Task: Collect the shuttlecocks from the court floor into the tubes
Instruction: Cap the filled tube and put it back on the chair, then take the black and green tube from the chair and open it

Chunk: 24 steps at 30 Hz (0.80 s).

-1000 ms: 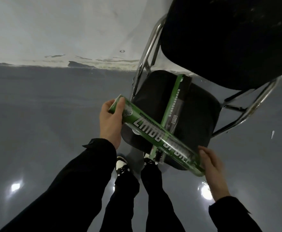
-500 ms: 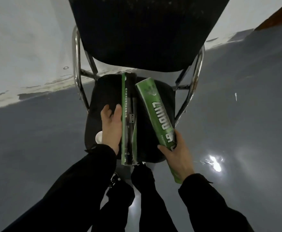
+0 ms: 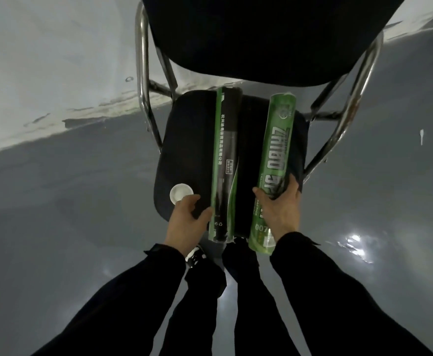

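Green tube [image 3: 274, 173] lies on chair seat [image 3: 184, 150], long axis toward the backrest, parallel to black tube [image 3: 224, 163]; 0.5 s ago it angled. Right hand [image 3: 280, 209] curls around it. Left hand [image 3: 187, 219], fingers relaxed, touches black tube beside white cap [image 3: 181, 193].

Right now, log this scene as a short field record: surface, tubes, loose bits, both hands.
surface: black chair seat, chrome frame
dark tube: lies lengthwise on the seat, near end overhanging the front edge
green tube: lies to its right, apart from it, also overhanging
white cap: on the seat, front left
left hand: thumb touches the dark tube, holds nothing
right hand: grips the green tube
shuttlecocks: none visible
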{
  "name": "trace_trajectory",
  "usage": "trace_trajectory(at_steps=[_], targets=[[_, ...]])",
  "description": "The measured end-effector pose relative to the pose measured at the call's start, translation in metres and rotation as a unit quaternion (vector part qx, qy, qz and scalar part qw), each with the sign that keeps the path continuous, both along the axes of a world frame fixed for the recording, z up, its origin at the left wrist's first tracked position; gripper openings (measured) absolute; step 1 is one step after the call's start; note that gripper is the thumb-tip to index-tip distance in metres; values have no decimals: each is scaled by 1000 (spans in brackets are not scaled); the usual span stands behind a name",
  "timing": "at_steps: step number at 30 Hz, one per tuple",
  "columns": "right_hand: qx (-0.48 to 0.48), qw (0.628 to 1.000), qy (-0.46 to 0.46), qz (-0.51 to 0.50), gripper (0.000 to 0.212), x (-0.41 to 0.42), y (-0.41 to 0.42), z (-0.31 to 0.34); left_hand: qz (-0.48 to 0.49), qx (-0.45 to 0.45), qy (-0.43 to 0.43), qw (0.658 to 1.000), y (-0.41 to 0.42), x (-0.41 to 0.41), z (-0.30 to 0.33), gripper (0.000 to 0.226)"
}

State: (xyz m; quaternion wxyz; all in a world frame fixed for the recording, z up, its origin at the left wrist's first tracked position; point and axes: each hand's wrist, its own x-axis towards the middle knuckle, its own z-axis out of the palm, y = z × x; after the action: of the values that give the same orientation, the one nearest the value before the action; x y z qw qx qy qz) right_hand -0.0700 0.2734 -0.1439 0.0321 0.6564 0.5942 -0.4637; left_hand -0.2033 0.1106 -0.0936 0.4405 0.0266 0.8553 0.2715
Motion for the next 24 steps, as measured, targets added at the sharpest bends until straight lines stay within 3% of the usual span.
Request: trace_trajectory(at_steps=[5,9,13,19,24], targets=[[6,999,4,43,106,0,1,3,-13,16,-34,999,21,17,-22,79],[27,997,55,36,90,-3,-1,15,-7,-13,-44,999,34,22,-36,92],[50,995,83,39,75,-5,-4,29,-44,-54,-42,997,38,20,-36,69],[74,980,183,-2,45,-24,-17,76,74,92,-125,985,25,17,28,28],[-73,965,248,39,47,-47,-40,133,127,137,-166,968,-9,22,105,35]])
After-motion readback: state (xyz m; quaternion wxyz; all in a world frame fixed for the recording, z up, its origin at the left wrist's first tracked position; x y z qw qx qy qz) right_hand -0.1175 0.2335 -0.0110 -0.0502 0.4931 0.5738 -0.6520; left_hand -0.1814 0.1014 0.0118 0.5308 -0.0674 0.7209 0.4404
